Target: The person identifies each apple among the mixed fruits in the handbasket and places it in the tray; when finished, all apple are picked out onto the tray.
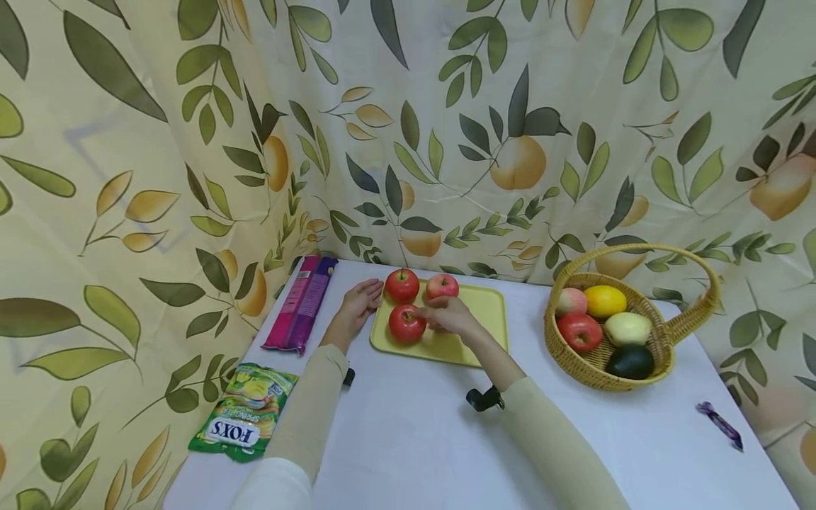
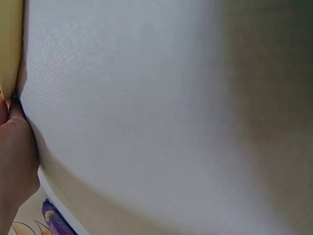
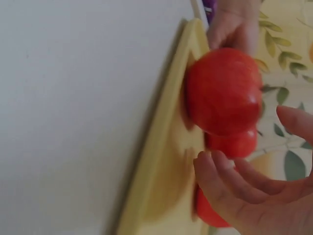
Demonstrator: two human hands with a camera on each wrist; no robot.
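Three red apples sit on a yellow tray (image 1: pixel 484 333): a front apple (image 1: pixel 406 324), a back left apple (image 1: pixel 402 285) and a paler back right apple (image 1: pixel 443 286). My right hand (image 1: pixel 449 316) reaches over the tray just right of the front apple. In the right wrist view its fingers (image 3: pixel 220 183) are loosely extended, thumb spread, with a gap between them and the front apple (image 3: pixel 225 90). My left hand (image 1: pixel 358 306) rests at the tray's left edge, fingers extended. In the left wrist view its fingertips lie right at the tray's rim (image 2: pixel 11 49).
A handled wicker basket (image 1: pixel 574 365) with several fruits stands to the right. Beyond it lies a purple-wrapped candy (image 1: pixel 720 425). On the left are a pink and purple packet (image 1: pixel 299 304) and a green Fox's bag (image 1: pixel 245 411). Leaf-patterned curtain hangs behind the white table (image 1: pixel 408 439).
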